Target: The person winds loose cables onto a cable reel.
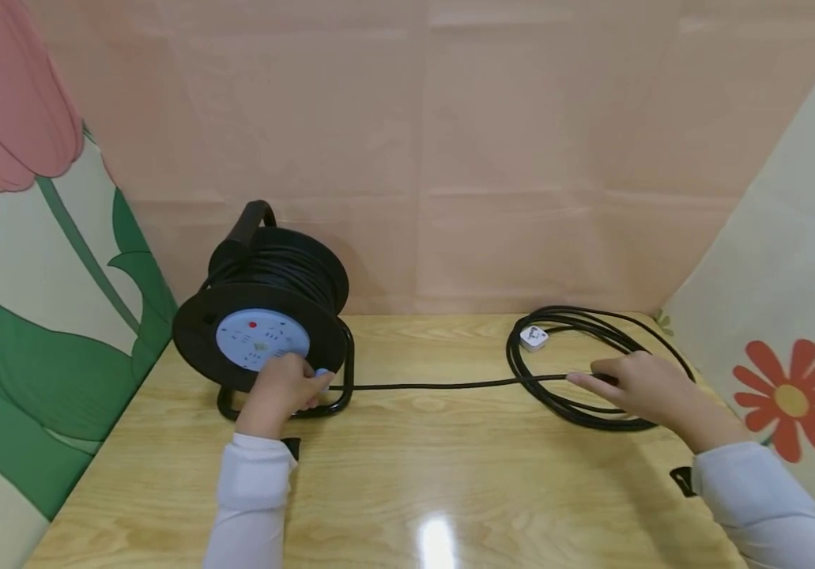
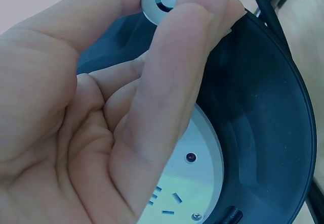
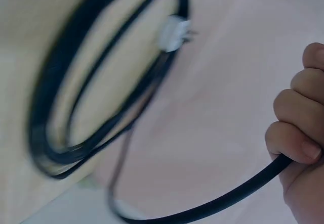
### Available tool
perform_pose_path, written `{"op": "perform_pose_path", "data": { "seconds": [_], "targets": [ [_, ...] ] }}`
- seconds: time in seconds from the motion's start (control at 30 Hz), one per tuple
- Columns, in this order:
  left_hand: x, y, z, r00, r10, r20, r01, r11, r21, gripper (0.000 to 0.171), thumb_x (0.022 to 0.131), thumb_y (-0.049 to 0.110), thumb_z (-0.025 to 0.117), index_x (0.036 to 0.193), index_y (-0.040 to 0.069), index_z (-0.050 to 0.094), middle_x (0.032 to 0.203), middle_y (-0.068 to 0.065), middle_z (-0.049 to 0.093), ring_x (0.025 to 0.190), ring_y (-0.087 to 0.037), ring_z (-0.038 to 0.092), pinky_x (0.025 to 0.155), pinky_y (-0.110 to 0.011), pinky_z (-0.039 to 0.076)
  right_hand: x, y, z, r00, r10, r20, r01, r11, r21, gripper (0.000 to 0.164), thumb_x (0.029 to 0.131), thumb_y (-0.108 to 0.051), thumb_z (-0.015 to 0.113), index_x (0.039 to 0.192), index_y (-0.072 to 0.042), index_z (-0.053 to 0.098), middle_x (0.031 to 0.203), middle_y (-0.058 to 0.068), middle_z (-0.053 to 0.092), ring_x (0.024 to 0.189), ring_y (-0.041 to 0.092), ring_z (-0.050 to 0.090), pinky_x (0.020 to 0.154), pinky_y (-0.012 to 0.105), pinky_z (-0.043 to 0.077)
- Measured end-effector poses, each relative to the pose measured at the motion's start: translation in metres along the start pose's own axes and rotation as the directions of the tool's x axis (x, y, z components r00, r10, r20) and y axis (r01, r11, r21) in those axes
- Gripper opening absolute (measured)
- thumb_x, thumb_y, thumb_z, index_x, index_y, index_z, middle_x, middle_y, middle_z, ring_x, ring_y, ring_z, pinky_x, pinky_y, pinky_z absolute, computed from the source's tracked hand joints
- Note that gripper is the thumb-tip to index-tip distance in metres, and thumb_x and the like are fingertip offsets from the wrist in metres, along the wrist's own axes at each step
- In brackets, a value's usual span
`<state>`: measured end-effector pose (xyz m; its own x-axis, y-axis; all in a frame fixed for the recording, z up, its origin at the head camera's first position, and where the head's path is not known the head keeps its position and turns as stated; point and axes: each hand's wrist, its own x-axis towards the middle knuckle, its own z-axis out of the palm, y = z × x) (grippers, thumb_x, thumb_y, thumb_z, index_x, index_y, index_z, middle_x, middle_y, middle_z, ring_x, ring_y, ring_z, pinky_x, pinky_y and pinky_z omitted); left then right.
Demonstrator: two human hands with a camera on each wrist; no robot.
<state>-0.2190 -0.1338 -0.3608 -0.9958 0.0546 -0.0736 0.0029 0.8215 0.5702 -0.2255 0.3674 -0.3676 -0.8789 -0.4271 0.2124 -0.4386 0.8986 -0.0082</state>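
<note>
A black cable reel [image 1: 197,336] stands on its tube frame at the left, with a pale socket panel [image 1: 254,332] facing me. In front of the panel is my left hand [image 1: 281,389]; its thumb and fingers pinch the reel's small round crank knob [image 2: 153,4]. From the reel a black cable [image 1: 435,386] runs along the tabletop to the right. My right hand [image 1: 652,391] grips the cable over a loose coil [image 1: 578,411], fingers curled round it in the right wrist view. A white plug [image 1: 533,338] lies at the coil's far left edge.
The wooden tabletop [image 1: 393,466] meets a pinkish backdrop [image 1: 485,158] behind the reel. Flower-printed panels [image 1: 784,316] slant in on both sides, the right one close to the coil. The reel's carrying handle [image 1: 247,225] rises at the back.
</note>
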Motion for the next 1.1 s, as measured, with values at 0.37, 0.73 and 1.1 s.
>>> {"op": "perform_pose_path", "data": {
  "seconds": [0.37,0.73,1.1],
  "targets": [
    [-0.001,-0.001,-0.001,1.0,0.009,0.005,-0.009,1.0,-0.005,0.038,0.097,0.03,0.068,0.069,0.005,0.072,0.061,-0.001,0.064,0.059,-0.016,0.059,0.057,-0.031,0.045,-0.02,0.052,0.029,0.999,0.029,-0.016,-0.029,1.0,-0.007,0.035,0.093,-0.05,0.068,0.07,-0.025,0.059,0.053,-0.013,0.039,0.046,0.005,0.035,0.049,0.029,0.034],
    [0.003,-0.004,0.001,1.0,-0.01,0.023,0.01,1.0,-0.011,0.036,0.096,0.03,0.069,0.073,0.004,0.073,0.062,-0.003,0.066,0.061,-0.019,0.064,0.054,-0.03,0.047,-0.042,0.096,0.027,0.983,0.182,0.01,-0.182,0.983,0.012,0.051,0.088,-0.057,0.07,0.097,-0.008,0.079,0.079,0.003,0.072,0.054,0.01,0.054,0.047,0.037,0.047],
    [0.001,-0.008,0.0,1.0,-0.007,0.013,0.007,1.0,0.002,0.039,0.097,0.03,0.068,0.067,0.005,0.071,0.06,-0.002,0.063,0.057,-0.016,0.058,0.055,-0.03,0.044,-0.038,0.084,0.024,0.98,0.069,-0.189,-0.077,0.997,-0.031,0.04,0.09,-0.042,0.073,0.066,-0.028,0.044,0.053,-0.014,0.033,0.046,0.006,0.03,0.047,0.026,0.024]
  ]
}}
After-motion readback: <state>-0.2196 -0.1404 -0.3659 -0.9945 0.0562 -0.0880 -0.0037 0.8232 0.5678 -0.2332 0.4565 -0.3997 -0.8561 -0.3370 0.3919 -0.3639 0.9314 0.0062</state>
